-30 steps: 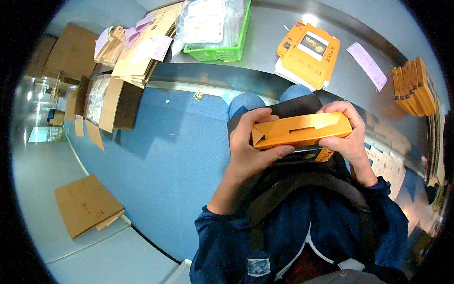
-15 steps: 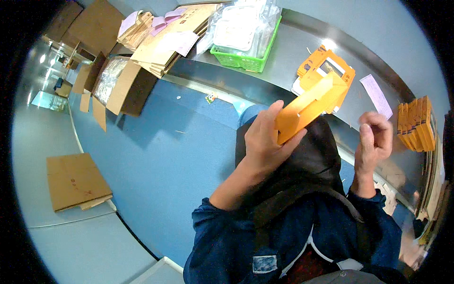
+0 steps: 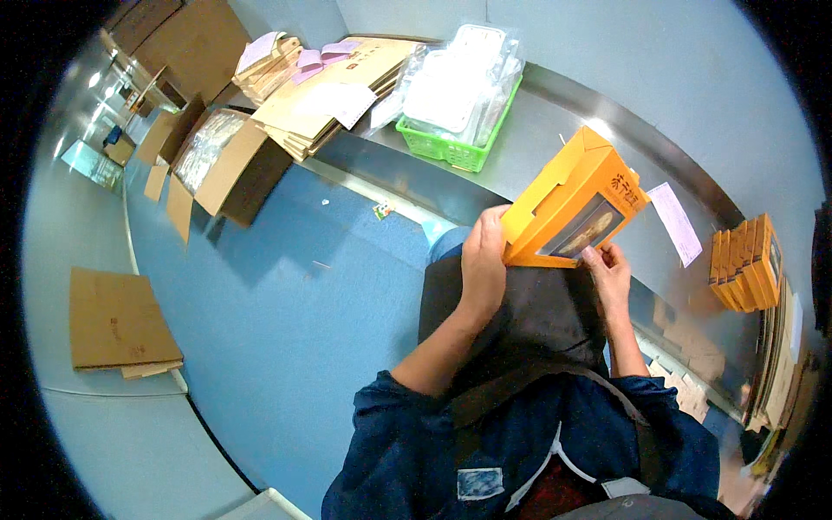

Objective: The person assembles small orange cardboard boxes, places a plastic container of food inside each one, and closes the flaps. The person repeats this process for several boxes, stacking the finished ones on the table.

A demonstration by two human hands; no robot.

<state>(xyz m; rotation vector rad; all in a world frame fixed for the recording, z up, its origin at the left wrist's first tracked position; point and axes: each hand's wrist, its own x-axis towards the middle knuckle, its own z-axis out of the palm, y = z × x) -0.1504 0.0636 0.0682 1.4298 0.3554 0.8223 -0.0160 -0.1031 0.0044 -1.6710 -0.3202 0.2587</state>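
An orange cardboard box (image 3: 574,192) with a clear window and dark printing is tilted above my lap. My left hand (image 3: 483,270) grips its left end, the fingers pressed along the side. At the lower edge, beside the window, my right hand (image 3: 611,276) pinches the box between thumb and bent fingers. The window faces up and to the right. Part of the metal bench is hidden behind the box.
On the metal bench (image 3: 555,117) stand a green basket (image 3: 459,158) of clear plastic packs, a pale slip (image 3: 674,225) and several orange boxes (image 3: 747,264). Flat cardboard (image 3: 299,117) lies at the back left; an open carton (image 3: 238,165) stands below it.
The orange box has turned so its windowed face shows. My right hand has moved left from beside the bench and taken hold of its lower edge; my left hand has kept its grip.
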